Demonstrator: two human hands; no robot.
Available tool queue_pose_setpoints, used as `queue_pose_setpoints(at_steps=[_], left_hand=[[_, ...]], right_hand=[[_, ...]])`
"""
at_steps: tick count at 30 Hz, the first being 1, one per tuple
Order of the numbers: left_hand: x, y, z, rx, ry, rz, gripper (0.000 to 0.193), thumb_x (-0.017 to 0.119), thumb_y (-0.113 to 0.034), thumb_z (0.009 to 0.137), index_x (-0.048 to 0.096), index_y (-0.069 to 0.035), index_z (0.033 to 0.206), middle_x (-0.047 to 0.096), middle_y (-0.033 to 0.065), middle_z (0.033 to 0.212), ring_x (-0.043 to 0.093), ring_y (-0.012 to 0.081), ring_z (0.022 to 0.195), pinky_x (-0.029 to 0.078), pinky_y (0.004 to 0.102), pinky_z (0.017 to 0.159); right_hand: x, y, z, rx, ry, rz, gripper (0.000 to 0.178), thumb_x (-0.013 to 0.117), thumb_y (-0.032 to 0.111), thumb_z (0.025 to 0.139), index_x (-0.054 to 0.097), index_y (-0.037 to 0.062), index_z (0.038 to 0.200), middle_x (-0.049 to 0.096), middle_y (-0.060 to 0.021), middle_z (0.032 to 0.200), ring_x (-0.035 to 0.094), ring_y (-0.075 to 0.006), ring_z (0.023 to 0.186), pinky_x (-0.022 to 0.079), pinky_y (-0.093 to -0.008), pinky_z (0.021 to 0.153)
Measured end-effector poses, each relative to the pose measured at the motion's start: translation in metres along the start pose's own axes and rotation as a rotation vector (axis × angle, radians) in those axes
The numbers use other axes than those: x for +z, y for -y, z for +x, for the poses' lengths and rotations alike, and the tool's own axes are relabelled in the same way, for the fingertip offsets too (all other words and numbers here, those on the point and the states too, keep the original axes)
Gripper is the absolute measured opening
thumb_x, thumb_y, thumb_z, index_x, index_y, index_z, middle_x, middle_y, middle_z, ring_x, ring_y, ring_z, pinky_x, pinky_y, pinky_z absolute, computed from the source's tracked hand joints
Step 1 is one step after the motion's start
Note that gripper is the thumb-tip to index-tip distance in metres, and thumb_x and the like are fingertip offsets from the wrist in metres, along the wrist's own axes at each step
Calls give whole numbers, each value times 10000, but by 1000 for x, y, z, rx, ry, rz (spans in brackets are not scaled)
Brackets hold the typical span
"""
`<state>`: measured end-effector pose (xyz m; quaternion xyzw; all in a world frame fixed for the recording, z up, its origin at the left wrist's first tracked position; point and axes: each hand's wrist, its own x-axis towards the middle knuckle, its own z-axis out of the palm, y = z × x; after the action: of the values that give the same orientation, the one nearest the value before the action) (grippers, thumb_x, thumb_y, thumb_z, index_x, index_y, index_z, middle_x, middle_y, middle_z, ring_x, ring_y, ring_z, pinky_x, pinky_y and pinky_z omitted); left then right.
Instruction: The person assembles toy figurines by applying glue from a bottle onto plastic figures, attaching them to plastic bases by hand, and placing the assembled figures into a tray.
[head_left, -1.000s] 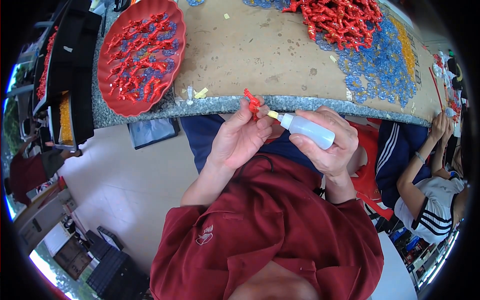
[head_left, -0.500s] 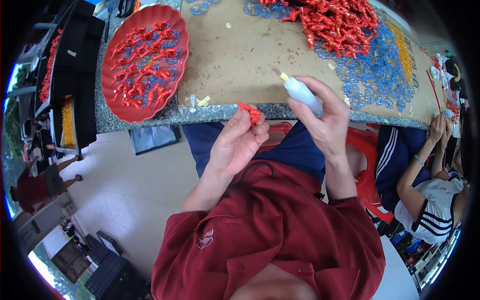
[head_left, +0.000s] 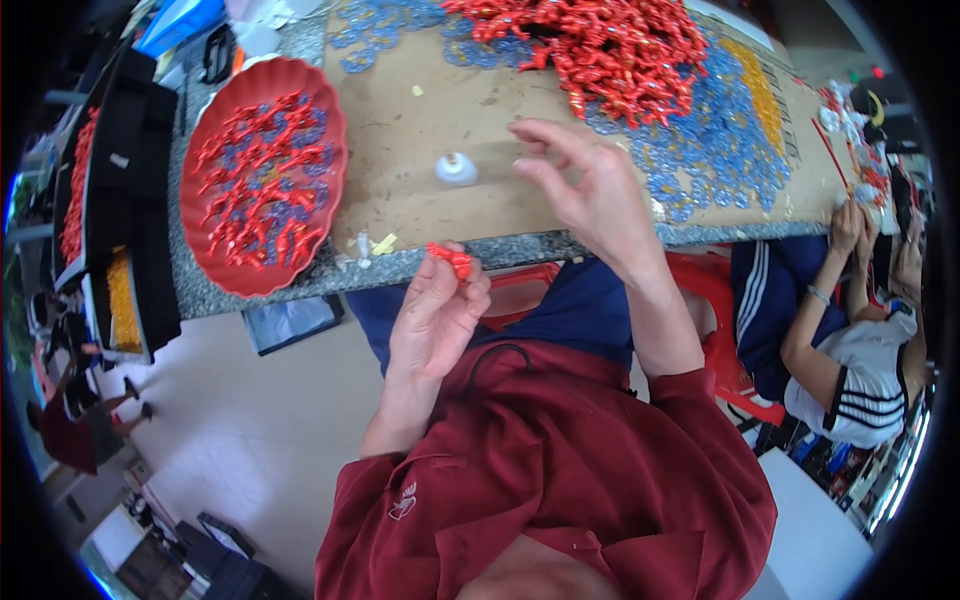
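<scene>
My left hand [head_left: 436, 318] pinches a small glossy red figurine [head_left: 452, 259] between thumb and fingers, just off the table's near edge. Above the cardboard-covered tabletop [head_left: 400, 135] is my right hand [head_left: 598, 195], empty, with thumb and fingers apart. A small white squeeze bottle [head_left: 457, 171] stands upright on the cardboard, to the left of that hand and not touched by it. The figurine's exact shape is partly covered by my fingers.
At left, a scalloped red tray [head_left: 197, 250] holds rows of red figurines and clear blue pieces. A heap of red figurines [head_left: 625, 60], spread blue discs [head_left: 715, 150] and yellow pieces [head_left: 757, 95] lie at the back right. A co-worker's hands [head_left: 850, 228] are at far right.
My right hand has put the white bottle down on the cardboard and let go of it. My left hand still holds the red figurine. The whole view has shifted a little.
</scene>
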<state>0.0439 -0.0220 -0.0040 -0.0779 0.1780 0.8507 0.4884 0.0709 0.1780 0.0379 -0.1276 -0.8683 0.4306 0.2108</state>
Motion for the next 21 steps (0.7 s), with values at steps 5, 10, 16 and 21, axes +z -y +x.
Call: queue_pose_setpoints(at_steps=[5,10,16,21], left_hand=[[-1,-1,-3,-43,23,2,201,536,-176,885,492,-74,1052,500,68,852,469,153,760,394,237,627],[3,10,6,-110,11,47,195,535,-179,885,496,-64,1038,504,63,844,469,146,741,386,231,605],[19,30,18,-156,44,93,206,509,-177,898,494,-54,1062,524,57,832,464,143,718,369,241,587],[25,41,30,-148,188,64,211,491,-170,907,492,-54,1083,528,58,836,470,141,702,371,246,585]], right_hand=[[-56,-13,-40,160,-259,-438,178,629,51,743,630,19,918,607,-124,826,584,-260,743,458,-325,678],[-70,-36,-64,236,-311,-594,160,634,27,725,635,20,886,574,-123,800,564,-296,749,450,-360,680],[-60,-22,-64,34,-326,-359,152,648,34,734,614,14,881,606,-117,944,594,-259,852,472,-339,720],[-38,7,-72,195,-100,255,214,655,15,739,582,2,940,601,-99,915,606,-160,765,485,-260,614]])
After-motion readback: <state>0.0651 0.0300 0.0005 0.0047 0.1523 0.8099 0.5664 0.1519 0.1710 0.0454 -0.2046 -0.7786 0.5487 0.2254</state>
